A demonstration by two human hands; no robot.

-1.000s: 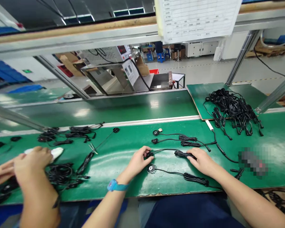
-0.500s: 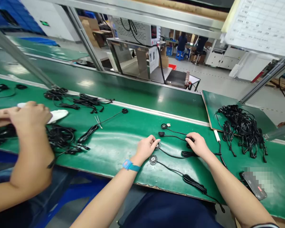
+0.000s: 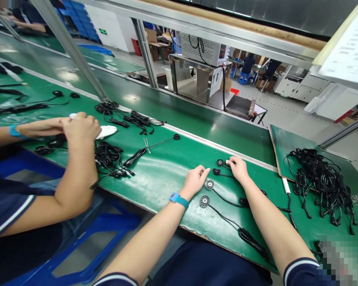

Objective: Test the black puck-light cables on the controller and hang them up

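Note:
My right hand (image 3: 238,167) is closed, thumb and finger pinching a small white piece (image 3: 227,162) beside the upper black disc (image 3: 220,163). Beneath it a black block-shaped end (image 3: 216,171) lies on its own cable. Fingers curled, my left hand (image 3: 195,180) hovers by a round black slotted disc (image 3: 209,185) with a silver centre; nothing shows in its grip. Nearer to me is a similar disc (image 3: 204,201), whose cable runs to a bundled black coil (image 3: 253,241). My right forearm partly covers the other cables.
A co-worker's hands (image 3: 80,129) hold a white object (image 3: 107,132) at left, above tangled black cables (image 3: 109,155). A big pile of black cables (image 3: 319,178) lies at right. Metal posts (image 3: 74,51) rise from the green bench (image 3: 164,174). A dark blurred object (image 3: 328,258) lies at lower right.
My right hand has left the cable coil and moved up to the white piece by the upper disc. My left hand has come off the slotted disc. The view has swung left.

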